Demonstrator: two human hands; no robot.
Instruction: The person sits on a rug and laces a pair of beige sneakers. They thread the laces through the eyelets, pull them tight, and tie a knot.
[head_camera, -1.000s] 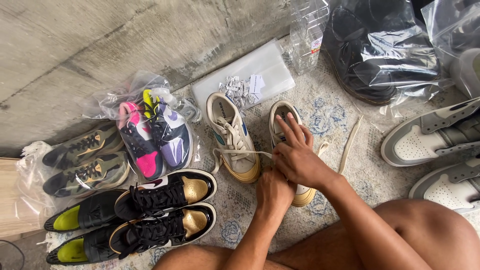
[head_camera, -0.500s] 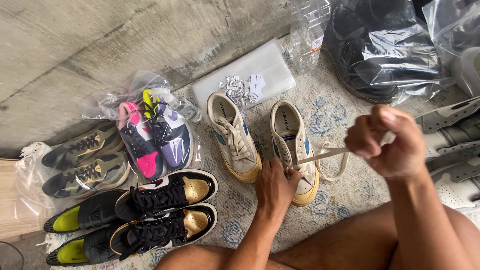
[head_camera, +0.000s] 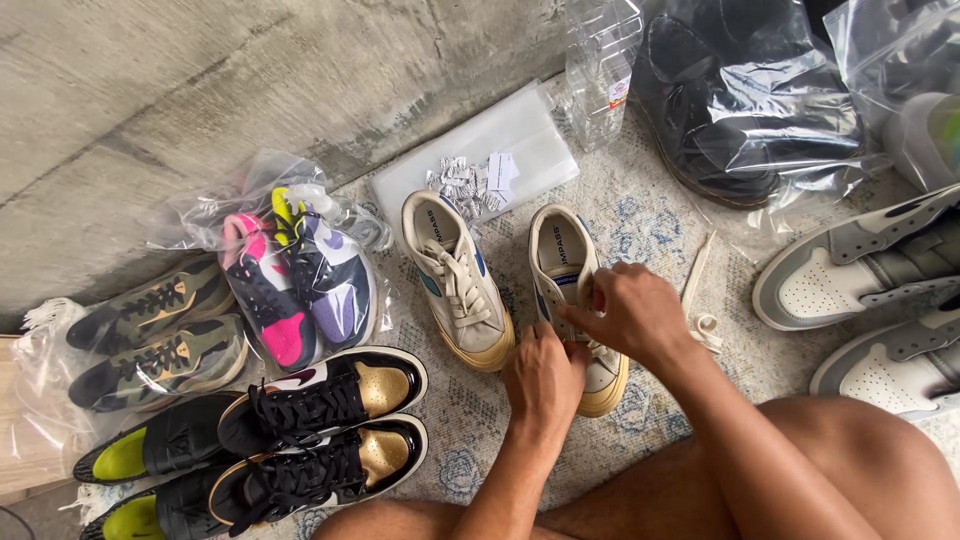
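Both your hands are on the right cream shoe (head_camera: 572, 262), which lies on the rug (head_camera: 640, 215) just in front of your knees, toe toward you. Your left hand (head_camera: 545, 378) is closed over its toe end, pressing it down. Your right hand (head_camera: 628, 312) sits over the lacing, fingers pinched at the eyelets (the lace itself is hidden under your fingers, so you cannot tell just what they grip). The left shoe (head_camera: 458, 280) of the pair lies just beside it, laced and untouched. A loose lace (head_camera: 700, 300) lies on the rug right of your right hand. Left of the pair are black-and-gold sneakers (head_camera: 330, 425), a pink and purple pair in a bag (head_camera: 295, 275), and olive sneakers (head_camera: 155, 335). Grey-and-white sneakers (head_camera: 870, 275) lie at the right, a bagged black shoe (head_camera: 740, 90) above them.
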